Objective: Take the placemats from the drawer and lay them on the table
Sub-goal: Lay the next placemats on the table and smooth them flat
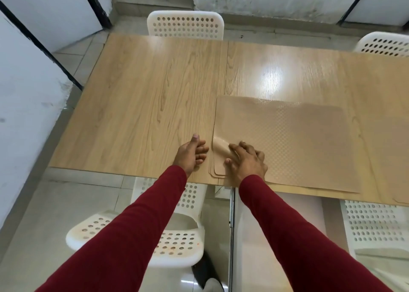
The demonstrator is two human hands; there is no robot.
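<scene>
1. Two arms in red sleeves (137, 225) reach out over a wooden table (141, 101).
2. On the left, a white chair (155, 243) with holes in it sits below the near edge of the table.
3. The left hand (192, 153) is just above the bare wood, near the table's front edge. Its fingers are loosely bent and hold nothing. Its thumb points up.
4. Just to the right of that hand is a stack of tan placemats (294, 141). It lies flat on the table, by the near edge.
5. The right hand (246, 162) lies on the stack's near left corner. Its fingers (235, 148) are spread on the top mat, and the corner curls up right by the fingertips.
6. More white chairs (185, 25) stand on the far side of the table.
</scene>
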